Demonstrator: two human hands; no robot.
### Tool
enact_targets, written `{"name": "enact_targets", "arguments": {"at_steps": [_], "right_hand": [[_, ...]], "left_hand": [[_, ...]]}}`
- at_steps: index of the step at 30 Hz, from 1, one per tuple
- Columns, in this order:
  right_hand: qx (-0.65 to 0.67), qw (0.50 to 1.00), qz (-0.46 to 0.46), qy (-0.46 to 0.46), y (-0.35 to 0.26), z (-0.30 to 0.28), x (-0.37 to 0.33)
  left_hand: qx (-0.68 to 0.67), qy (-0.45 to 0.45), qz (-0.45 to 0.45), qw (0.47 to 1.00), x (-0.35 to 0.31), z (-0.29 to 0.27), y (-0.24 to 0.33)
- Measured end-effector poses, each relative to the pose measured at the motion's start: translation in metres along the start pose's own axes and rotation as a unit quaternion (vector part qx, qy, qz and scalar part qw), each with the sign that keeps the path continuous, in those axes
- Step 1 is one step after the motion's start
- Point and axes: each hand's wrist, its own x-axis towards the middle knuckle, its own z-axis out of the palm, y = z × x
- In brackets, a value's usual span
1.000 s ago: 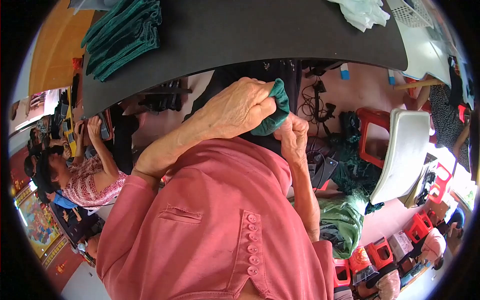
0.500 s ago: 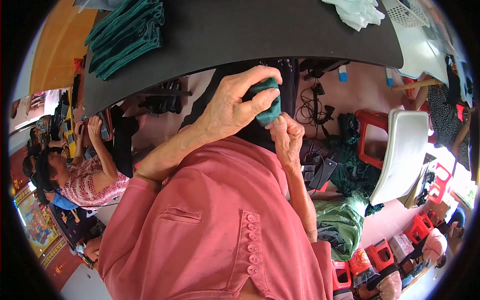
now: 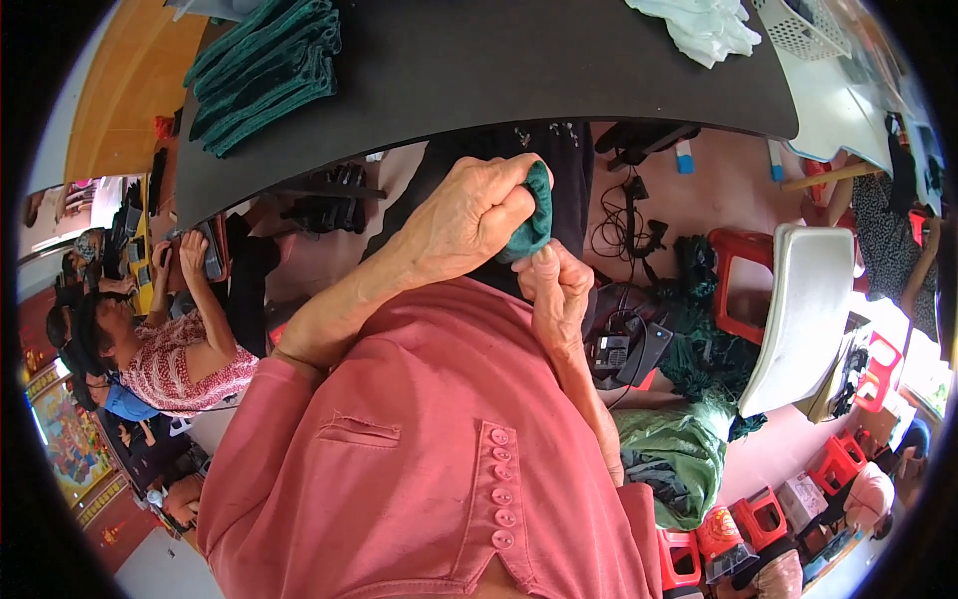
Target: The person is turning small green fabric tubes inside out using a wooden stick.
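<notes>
Gripping a small roll of dark green, velvet-like cloth point(image 3: 536, 220), the left hand point(image 3: 469, 215) of the person has its fingers bent closely around it, and the cloth comes out at the right side of this fist. The right hand point(image 3: 556, 285) is also curled, with the thumb lying against the bent fingers, right at the lower end of the roll; if it pinches a fold there, I cannot tell, because the fingers hide this place. The green roll is in front of the belly, above the dark trousers point(image 3: 564, 165) and near the edge of the table, but not on it. The person wears a pinkish-red shirt with buttons point(image 3: 429, 429).

Beyond the hands I see the dark brown table with a smooth top point(image 3: 499, 85). At its left lies a stack of dark green velvet-like pieces point(image 3: 264, 80), and at its far right a crumpled whitish plastic sheet point(image 3: 704, 25), near a white basket with holes point(image 3: 806, 32).

On the floor to the right are black cables point(image 3: 624, 225), a heap of dark green cloth point(image 3: 699, 344), a red plastic stool point(image 3: 726, 290) beside a white padded panel point(image 3: 798, 319), and a pale green sack point(image 3: 679, 449). To the left, a co-worker in a red-and-white patterned top point(image 3: 190, 374) has both arms raised.
</notes>
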Motion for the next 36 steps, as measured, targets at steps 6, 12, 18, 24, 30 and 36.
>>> {"name": "enact_targets", "arguments": {"at_steps": [6,12,18,24,30,36], "right_hand": [[0.251,0.959,0.085,-0.104,0.014,0.0,-0.006],[0.089,0.995,-0.004,0.037,0.014,0.01,-0.01],[-0.04,0.996,-0.054,0.057,0.01,0.007,-0.006],[0.21,0.972,0.077,-0.075,0.012,0.0,-0.003],[-0.16,0.984,-0.069,0.044,-0.007,0.006,0.0],[-0.331,0.901,-0.258,0.112,-0.002,-0.006,0.008]], "left_hand": [[0.074,0.025,0.126,0.989,-0.001,0.011,-0.004],[0.213,-0.013,0.238,0.948,0.005,0.011,-0.017],[0.197,-0.033,0.221,0.955,0.004,0.005,-0.024],[0.008,-0.019,0.088,0.996,0.006,0.005,-0.01],[0.002,0.021,0.045,0.999,0.0,-0.009,-0.008],[0.053,-0.04,-0.031,0.997,-0.004,-0.022,0.0]]}}
